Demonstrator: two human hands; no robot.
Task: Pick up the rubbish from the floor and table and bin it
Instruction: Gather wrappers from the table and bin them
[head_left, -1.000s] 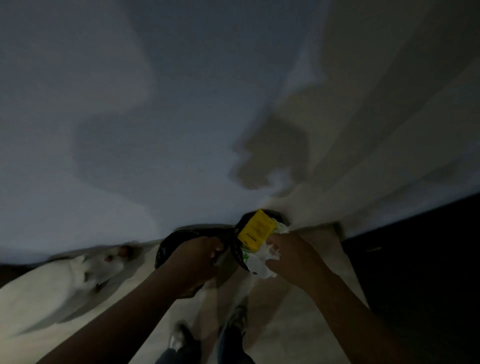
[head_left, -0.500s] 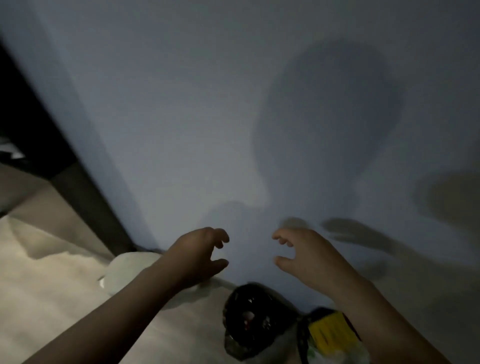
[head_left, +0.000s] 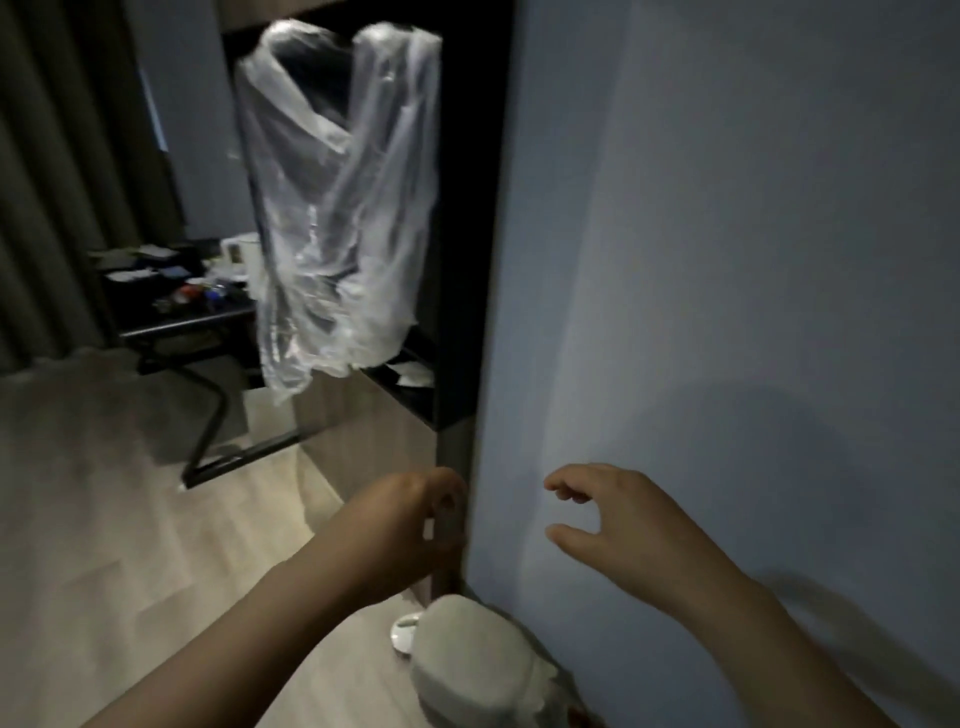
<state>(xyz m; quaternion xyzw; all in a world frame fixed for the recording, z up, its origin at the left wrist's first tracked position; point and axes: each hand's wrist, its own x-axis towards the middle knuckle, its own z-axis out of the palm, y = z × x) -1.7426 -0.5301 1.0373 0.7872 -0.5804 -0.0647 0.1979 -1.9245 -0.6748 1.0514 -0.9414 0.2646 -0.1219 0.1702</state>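
My left hand (head_left: 405, 525) hovers at the corner of the pale wall (head_left: 727, 260) with its fingers loosely curled and nothing in it. A little to its right, my right hand (head_left: 613, 514) is held up in front of the wall, fingers and thumb apart and empty. No bin bag or rubbish shows near my hands. Below them a white rounded object (head_left: 472, 660) stands on the floor against the wall. Far off at the left, a dark table (head_left: 176, 312) carries several small items, too blurred to name.
Clear plastic garment covers (head_left: 337, 208) hang in a dark open closet (head_left: 462, 260) just left of the wall corner. A black chair frame (head_left: 208, 415) stands on the light wooden floor (head_left: 104, 493) below the table. Curtains (head_left: 62, 182) fill the left side.
The view has swung left and up. The black bin bag with the yellow packet has dropped out of sight, and the closet and table have come into view. Both hands stay raised and empty.
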